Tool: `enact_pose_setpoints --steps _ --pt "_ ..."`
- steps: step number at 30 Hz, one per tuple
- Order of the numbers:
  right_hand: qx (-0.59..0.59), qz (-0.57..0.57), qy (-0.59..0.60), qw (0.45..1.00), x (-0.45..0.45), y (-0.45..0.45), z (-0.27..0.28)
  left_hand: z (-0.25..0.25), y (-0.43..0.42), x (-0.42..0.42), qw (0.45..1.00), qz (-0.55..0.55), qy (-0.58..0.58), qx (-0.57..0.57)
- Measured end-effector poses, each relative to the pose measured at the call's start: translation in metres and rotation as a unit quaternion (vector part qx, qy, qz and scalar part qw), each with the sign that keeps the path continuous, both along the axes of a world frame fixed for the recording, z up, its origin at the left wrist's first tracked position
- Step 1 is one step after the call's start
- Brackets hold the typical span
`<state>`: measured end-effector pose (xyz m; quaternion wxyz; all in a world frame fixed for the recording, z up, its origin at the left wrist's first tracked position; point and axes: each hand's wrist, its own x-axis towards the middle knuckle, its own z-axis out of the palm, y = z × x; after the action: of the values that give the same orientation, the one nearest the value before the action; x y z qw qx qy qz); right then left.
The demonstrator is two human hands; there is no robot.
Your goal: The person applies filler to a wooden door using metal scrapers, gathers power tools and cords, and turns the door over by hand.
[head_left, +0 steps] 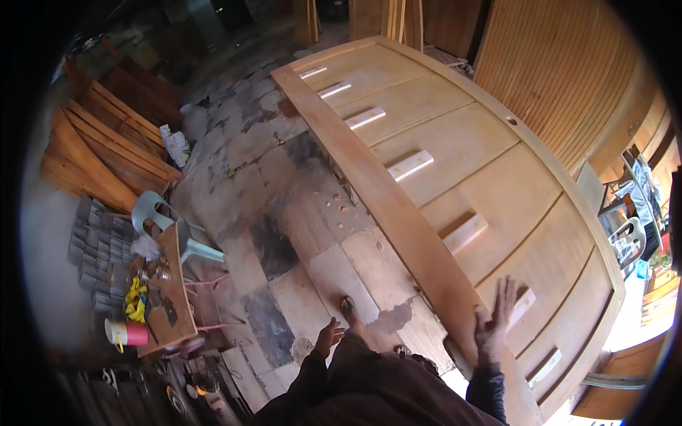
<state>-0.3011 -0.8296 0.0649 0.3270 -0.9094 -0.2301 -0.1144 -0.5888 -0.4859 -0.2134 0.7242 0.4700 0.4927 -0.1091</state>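
Note:
A large wooden door panel [490,184] with grooves lies flat across the right half of the view. Several pale wooden blocks, one of them a block [465,233] near its middle, sit in a row along its near side. My right hand [495,319] is over the panel's near edge with its fingers spread, close to another pale block [522,307]; whether the palm touches the wood cannot be made out. Low beside my leg, my left hand [328,336] hangs above the tiled floor, fingers apart and nothing in it.
At the left, a small wooden table [175,291] holds a yellow cloth [135,299]; a light-blue plastic chair [200,250] and a pink-and-white jug [126,332] are beside it. Wooden boards [106,135] are stacked behind. A slatted panel [550,78] leans at the back right.

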Motion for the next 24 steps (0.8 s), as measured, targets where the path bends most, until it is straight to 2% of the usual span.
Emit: enact_pose_setpoints --steps 1,3,6,11,15,19,24 --pt "0.002 0.001 0.051 0.999 0.000 0.035 -0.004 -0.013 0.022 0.004 1.000 0.025 -0.006 -0.006" --pt "-0.028 0.006 0.053 0.998 0.005 0.085 -0.025 -0.022 0.061 0.003 0.997 0.076 -0.009 -0.023" --pt "-0.135 -0.016 0.064 0.989 0.010 0.128 -0.023 -0.015 0.124 0.016 0.997 0.070 -0.015 0.008" --pt "-0.167 -0.038 0.075 0.982 0.015 0.136 -0.026 -0.012 0.212 0.065 0.997 0.057 -0.047 -0.001" --pt "-0.192 -0.060 0.089 0.975 0.020 0.134 -0.035 -0.007 0.261 0.140 0.990 0.071 -0.121 -0.030" --pt "-0.208 -0.101 0.103 0.967 0.020 0.133 -0.038 0.012 0.288 0.252 0.969 0.101 -0.204 -0.095" --pt "-0.233 -0.139 0.092 0.958 0.023 0.132 -0.044 0.037 0.315 0.380 0.952 0.071 -0.264 -0.141"
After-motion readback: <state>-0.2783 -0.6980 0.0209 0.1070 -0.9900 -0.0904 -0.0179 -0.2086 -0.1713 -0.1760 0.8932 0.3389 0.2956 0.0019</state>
